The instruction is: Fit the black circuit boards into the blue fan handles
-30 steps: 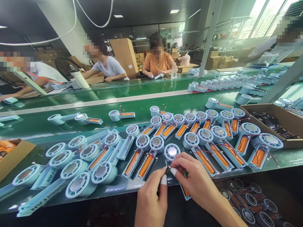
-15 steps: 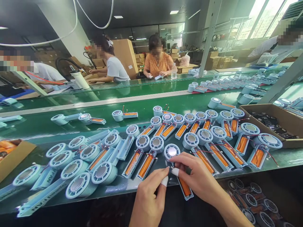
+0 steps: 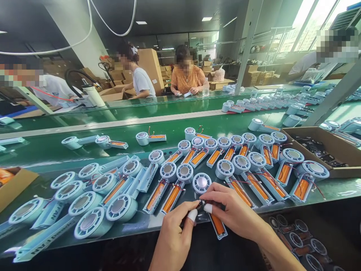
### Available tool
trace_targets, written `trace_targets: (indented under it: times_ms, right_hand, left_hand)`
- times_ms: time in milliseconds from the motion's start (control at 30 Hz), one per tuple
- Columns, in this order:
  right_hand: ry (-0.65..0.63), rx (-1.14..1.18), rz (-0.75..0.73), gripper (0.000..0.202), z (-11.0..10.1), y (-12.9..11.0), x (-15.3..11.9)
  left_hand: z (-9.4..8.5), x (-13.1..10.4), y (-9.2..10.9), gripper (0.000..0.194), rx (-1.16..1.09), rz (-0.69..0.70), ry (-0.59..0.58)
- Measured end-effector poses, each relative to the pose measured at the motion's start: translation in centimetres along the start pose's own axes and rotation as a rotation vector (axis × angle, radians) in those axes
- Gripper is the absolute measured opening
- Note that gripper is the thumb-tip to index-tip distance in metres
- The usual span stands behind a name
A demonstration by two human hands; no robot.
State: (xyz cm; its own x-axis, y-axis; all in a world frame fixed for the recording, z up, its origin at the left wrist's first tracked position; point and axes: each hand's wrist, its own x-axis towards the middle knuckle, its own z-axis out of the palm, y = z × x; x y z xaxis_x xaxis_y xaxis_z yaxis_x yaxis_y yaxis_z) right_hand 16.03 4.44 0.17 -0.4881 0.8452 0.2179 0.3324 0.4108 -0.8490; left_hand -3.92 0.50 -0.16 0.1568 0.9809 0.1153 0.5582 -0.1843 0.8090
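Observation:
Near the bench's front edge lies a light blue fan unit (image 3: 202, 182) with a round head and an orange battery (image 3: 217, 224) in its handle, which sticks out past the edge. Just below the round head, my left hand (image 3: 176, 229) and my right hand (image 3: 232, 210) meet fingertip to fingertip. Between them is a small dark part (image 3: 201, 203) with a whitish piece, pinched by both hands; its details are too small to tell. White covers sit on both thumbs. The right hand hides the middle of the fan.
Similar fan units (image 3: 121, 207) crowd the bench left and right. A cardboard box (image 3: 338, 172) of dark parts stands right, another box (image 3: 21, 184) left. Behind runs a green conveyor (image 3: 169, 130); people work beyond it. More round parts (image 3: 313, 246) lie below right.
The small dark part now shows between my fingertips, where a light connector tip showed before. The hands have stayed nearly in place, and the view has shifted slightly.

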Motion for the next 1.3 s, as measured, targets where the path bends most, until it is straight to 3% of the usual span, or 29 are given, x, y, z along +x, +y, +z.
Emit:
trace_targets:
  times_ms: [300, 567, 733, 933, 1067, 1200, 1300]
  right_hand:
    - [0.117, -0.102, -0.021, 0.02, 1.9, 0.7, 0.0]
    - [0.047, -0.096, 0.031, 0.032, 1.2, -0.2, -0.7]
    - [0.121, -0.086, 0.128, 0.027, 1.4, -0.9, -1.3]
    - [0.158, 0.283, 0.389, 0.032, 1.1, -1.2, -1.5]
    - [0.129, 0.616, 0.389, 0.031, 0.6, -1.0, -1.4]
    - [0.085, 0.869, 0.394, 0.032, 1.0, -0.9, -1.6]
    - [0.076, 0.953, 0.299, 0.033, 1.4, -0.9, -2.3]
  left_hand:
    - [-0.2, 0.3, -0.2, 0.032, 0.045, 0.127, 0.052]
    - [0.3, -0.6, -0.7, 0.031, -0.011, -0.057, 0.053]
    - [0.9, -1.4, 0.3, 0.029, -0.143, -0.099, 0.1]
    - [2.5, -2.2, 1.0, 0.052, -0.566, -0.271, 0.108]
    - [3.3, -1.1, 0.5, 0.044, -0.504, -0.292, 0.144]
    - [3.8, 0.2, 0.5, 0.045, -0.523, -0.342, -0.021]
    - [3.9, 0.6, 0.8, 0.044, -0.722, -0.402, -0.169]
